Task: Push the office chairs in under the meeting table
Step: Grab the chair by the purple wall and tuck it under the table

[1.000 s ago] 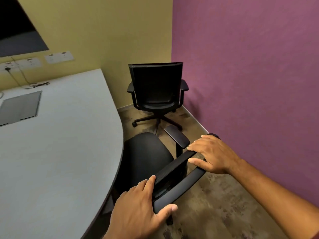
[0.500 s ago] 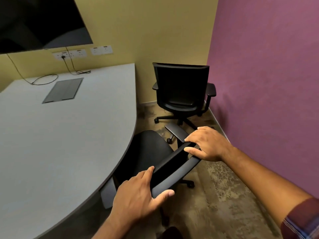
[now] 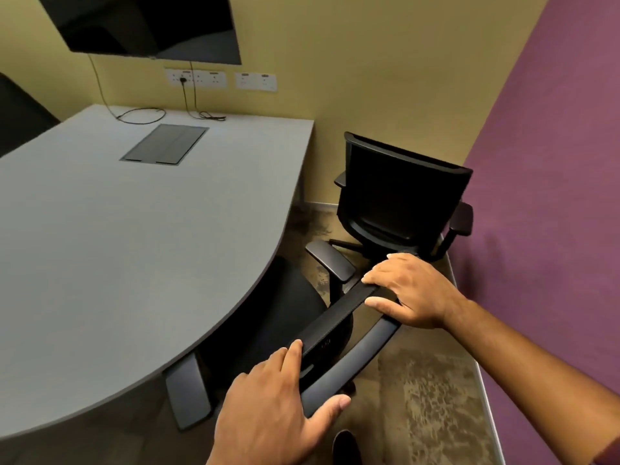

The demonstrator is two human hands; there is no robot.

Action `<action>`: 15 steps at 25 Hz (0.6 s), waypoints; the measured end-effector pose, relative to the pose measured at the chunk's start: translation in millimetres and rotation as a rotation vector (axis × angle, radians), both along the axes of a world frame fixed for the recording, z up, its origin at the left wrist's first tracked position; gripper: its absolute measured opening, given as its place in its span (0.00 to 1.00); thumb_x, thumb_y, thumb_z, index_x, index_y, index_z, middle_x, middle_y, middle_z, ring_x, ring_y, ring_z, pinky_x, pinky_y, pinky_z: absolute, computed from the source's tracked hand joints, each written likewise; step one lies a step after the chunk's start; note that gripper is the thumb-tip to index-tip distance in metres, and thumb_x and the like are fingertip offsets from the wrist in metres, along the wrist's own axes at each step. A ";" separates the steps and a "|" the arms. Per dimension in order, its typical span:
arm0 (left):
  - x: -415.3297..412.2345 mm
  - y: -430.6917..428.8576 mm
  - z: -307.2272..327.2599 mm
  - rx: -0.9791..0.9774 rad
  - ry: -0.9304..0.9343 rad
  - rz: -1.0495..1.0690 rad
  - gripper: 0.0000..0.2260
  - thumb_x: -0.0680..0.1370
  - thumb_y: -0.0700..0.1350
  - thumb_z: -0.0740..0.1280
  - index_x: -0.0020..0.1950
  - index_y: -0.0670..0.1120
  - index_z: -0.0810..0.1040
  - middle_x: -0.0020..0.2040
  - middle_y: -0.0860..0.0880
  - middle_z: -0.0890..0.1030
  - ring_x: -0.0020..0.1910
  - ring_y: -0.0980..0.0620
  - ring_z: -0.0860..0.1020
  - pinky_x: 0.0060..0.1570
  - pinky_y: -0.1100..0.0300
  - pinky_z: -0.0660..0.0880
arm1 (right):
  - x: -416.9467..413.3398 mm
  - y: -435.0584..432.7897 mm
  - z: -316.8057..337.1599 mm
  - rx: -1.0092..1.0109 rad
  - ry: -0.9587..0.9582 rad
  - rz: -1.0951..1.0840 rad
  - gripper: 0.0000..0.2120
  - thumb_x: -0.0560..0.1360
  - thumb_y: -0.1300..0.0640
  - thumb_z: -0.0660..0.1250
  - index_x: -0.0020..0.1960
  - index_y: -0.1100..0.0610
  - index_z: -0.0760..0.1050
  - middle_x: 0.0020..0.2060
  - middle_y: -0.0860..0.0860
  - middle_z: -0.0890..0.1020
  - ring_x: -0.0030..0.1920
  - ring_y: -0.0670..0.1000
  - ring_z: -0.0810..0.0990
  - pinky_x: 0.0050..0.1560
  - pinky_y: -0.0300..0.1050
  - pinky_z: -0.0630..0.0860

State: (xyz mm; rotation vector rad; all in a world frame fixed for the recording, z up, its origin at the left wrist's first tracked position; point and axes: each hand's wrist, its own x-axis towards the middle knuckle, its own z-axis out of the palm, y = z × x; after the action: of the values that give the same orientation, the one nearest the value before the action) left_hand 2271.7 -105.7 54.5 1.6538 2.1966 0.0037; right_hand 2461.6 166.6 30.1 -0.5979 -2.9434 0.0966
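Observation:
A black office chair (image 3: 339, 333) stands right below me, its seat partly tucked under the curved edge of the grey meeting table (image 3: 110, 250). My left hand (image 3: 271, 411) grips the near end of its backrest top. My right hand (image 3: 412, 290) holds the far end, fingers curled over the rim. One armrest (image 3: 330, 263) juts out beside the table edge. A second black office chair (image 3: 399, 196) stands apart in the corner, away from the table, its back toward me.
A purple wall (image 3: 543, 229) runs close on the right, a yellow wall behind. A dark screen (image 3: 147, 25) hangs above wall sockets (image 3: 221, 80) with cables trailing onto the table. A cable hatch (image 3: 166, 144) is set in the tabletop. Patterned carpet (image 3: 429, 397) lies underfoot.
My view has swung left and pulled back, showing more of the table and the screen. Both hands stay on the backrest; the chair's seat sits a little further under the table edge.

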 end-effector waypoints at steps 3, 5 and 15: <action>10.1 39.7 2.6 -0.058 -0.014 0.085 0.60 0.60 0.86 0.34 0.88 0.58 0.47 0.86 0.59 0.62 0.80 0.54 0.68 0.76 0.56 0.70 | -14.4 49.6 1.6 -0.014 -0.018 0.087 0.36 0.83 0.28 0.48 0.68 0.51 0.81 0.62 0.47 0.85 0.64 0.49 0.80 0.75 0.56 0.69; 14.9 64.0 3.0 -0.068 -0.021 0.129 0.59 0.62 0.86 0.36 0.88 0.58 0.45 0.87 0.58 0.59 0.82 0.53 0.66 0.78 0.54 0.68 | -25.7 79.6 2.2 -0.012 -0.017 0.141 0.35 0.84 0.28 0.48 0.68 0.51 0.81 0.63 0.48 0.85 0.65 0.49 0.80 0.76 0.56 0.68; 12.3 133.5 -6.4 0.109 0.012 0.335 0.56 0.67 0.87 0.38 0.88 0.57 0.50 0.85 0.58 0.64 0.79 0.55 0.69 0.77 0.54 0.70 | -91.6 191.4 -4.8 0.040 0.099 0.391 0.33 0.84 0.30 0.52 0.63 0.52 0.84 0.59 0.49 0.87 0.62 0.53 0.84 0.69 0.58 0.75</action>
State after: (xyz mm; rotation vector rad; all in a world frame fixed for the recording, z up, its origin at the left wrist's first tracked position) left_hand 2284.0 27.8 48.0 1.3204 2.4951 0.2079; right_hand 2370.1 358.0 25.2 -0.0054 -2.9144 0.1031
